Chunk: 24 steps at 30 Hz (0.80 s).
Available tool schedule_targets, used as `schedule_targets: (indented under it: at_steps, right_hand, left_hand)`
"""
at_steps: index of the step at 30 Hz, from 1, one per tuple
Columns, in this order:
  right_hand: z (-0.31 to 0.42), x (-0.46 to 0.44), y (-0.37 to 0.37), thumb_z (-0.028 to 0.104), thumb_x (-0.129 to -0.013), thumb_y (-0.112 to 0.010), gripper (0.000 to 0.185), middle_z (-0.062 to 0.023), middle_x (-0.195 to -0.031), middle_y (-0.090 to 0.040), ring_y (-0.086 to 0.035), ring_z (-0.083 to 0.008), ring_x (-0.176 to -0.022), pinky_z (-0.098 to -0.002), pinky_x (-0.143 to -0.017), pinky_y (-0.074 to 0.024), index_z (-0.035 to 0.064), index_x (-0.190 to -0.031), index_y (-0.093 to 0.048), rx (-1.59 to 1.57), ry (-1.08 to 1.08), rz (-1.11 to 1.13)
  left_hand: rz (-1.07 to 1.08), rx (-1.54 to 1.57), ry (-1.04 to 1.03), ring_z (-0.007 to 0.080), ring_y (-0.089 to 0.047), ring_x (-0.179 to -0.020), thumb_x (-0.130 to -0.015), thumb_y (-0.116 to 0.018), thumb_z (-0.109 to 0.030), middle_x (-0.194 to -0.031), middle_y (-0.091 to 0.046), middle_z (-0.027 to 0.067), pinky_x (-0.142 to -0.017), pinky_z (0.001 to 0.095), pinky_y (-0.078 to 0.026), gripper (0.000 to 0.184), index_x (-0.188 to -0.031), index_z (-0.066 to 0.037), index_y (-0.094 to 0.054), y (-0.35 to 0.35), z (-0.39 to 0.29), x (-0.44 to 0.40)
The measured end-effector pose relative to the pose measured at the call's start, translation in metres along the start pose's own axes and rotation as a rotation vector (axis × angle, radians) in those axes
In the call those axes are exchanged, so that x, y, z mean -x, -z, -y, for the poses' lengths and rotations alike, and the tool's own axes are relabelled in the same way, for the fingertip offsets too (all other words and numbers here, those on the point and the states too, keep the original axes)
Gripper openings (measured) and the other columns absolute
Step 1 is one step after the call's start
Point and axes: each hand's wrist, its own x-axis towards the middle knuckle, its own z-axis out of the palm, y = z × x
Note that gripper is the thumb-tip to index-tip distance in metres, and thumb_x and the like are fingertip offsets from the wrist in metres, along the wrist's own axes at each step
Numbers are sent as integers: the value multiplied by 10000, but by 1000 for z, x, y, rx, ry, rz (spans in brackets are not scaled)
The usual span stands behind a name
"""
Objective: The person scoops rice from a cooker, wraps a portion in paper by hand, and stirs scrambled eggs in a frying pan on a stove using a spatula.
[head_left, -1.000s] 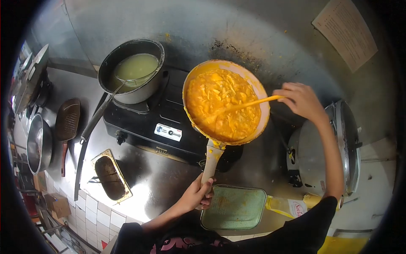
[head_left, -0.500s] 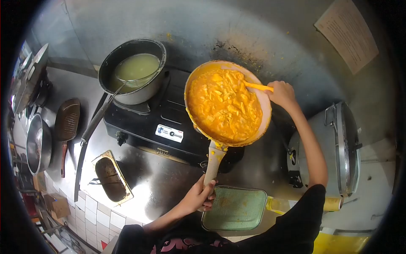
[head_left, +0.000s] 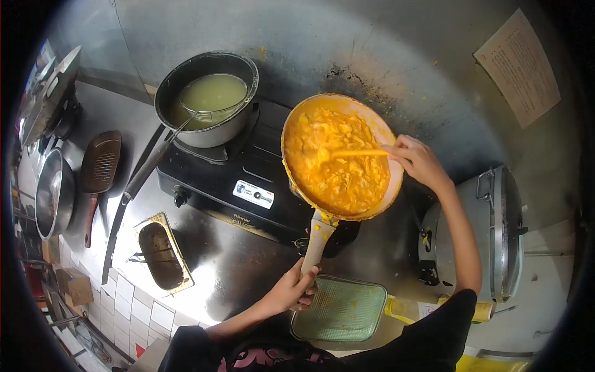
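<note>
My left hand (head_left: 295,286) is wrapped round the beige handle of a frying pan (head_left: 392,193), which sits over the right side of the black gas stove (head_left: 207,197). Thick orange-yellow sauce with soft lumps, like egg curds or shredded pieces, (head_left: 338,180) fills most of the pan. Pinched in my right hand (head_left: 419,162) at the pan's right rim is an orange stirring utensil (head_left: 359,152), perhaps a spatula. It lies across the food towards the left, and its far end is sunk in the sauce and hidden.
On the left burner stands a dark pot (head_left: 207,137) of pale green liquid, with a long-handled strainer (head_left: 150,162) in it. A grill pan (head_left: 101,162) and metal bowl (head_left: 54,193) lie left. Nearer are a rectangular container (head_left: 186,282) and green tray (head_left: 338,310). A large lidded cooker (head_left: 462,232) stands right.
The orange utensil has swung from the pan's upper right to reach leftward across the sauce. My right hand has shifted slightly lower. My left hand keeps its grip on the handle.
</note>
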Motion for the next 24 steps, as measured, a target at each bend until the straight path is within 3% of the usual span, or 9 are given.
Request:
schedule_targets:
  at_steps: [3,5,6,12,13,16,18,22,24]
  right_hand:
    - [15,17,39,170,-784,-570,216,-93,-771,-555,-548,-280,-691,-351,-635,-435,121,-985,-634,15,15,-11]
    - [23,26,67,178,-781,-573,184,-92,-748,-577,-559,-282,-677,-359,-613,-435,114,-940,-640,77,-197,71]
    - [26,30,75,178,-781,-573,184,-92,-748,-577,-559,-282,-677,-359,-613,-435,114,-940,-640,77,-196,68]
    - [39,31,61,248,-756,-608,171,-128,-656,-607,-588,-316,-631,-398,-584,-458,80,-758,-643,580,-436,52]
    - [36,26,48,239,-754,-608,178,-134,-643,-603,-592,-319,-630,-399,-587,-463,71,-707,-641,558,-465,48]
    - [-1,7,11,257,-748,-618,188,-129,-676,-617,-603,-306,-657,-392,-613,-472,75,-746,-661,486,-451,65]
    - [-29,-4,-2,287,-737,-634,218,-116,-730,-633,-609,-301,-692,-379,-639,-476,86,-809,-677,200,-418,3]
    - [-46,-16,-33,320,-725,-649,263,-105,-763,-641,-608,-302,-717,-369,-656,-475,104,-874,-678,-24,-340,-45]
    - [-41,-13,-42,333,-731,-645,274,-117,-747,-635,-600,-316,-716,-361,-643,-468,94,-861,-676,-102,-254,-201]
  left_hand:
    - [-4,-2,4,64,-309,-435,-933,-381,-348,-633,-343,4,-373,213,-317,292,-1063,-88,-360,0,1,-1]
    - [-5,3,15,64,-308,-436,-932,-383,-352,-636,-344,4,-372,213,-316,300,-1073,-87,-361,1,2,-1]
    - [-9,2,14,63,-306,-438,-931,-385,-354,-636,-344,5,-372,212,-313,305,-1076,-86,-362,0,2,-1]
    - [-12,-16,-19,61,-302,-442,-931,-391,-348,-634,-348,5,-374,208,-301,297,-1072,-89,-359,0,3,-3]
    - [-12,-28,-45,61,-302,-442,-931,-391,-344,-634,-349,5,-375,206,-298,288,-1068,-92,-359,1,5,-3]
    - [-2,30,27,59,-303,-443,-935,-388,-325,-635,-352,5,-377,206,-302,255,-1048,-100,-351,-2,-2,0]
    - [-3,14,15,58,-305,-444,-936,-385,-317,-635,-352,5,-376,207,-305,241,-1039,-103,-346,-1,-2,0]
    - [-17,-14,-43,63,-310,-436,-932,-380,-350,-633,-353,5,-363,205,-286,311,-1078,-76,-367,-1,3,-1]
    - [-14,-6,-41,62,-310,-436,-932,-381,-352,-633,-354,5,-363,203,-283,314,-1080,-76,-368,0,5,-2]
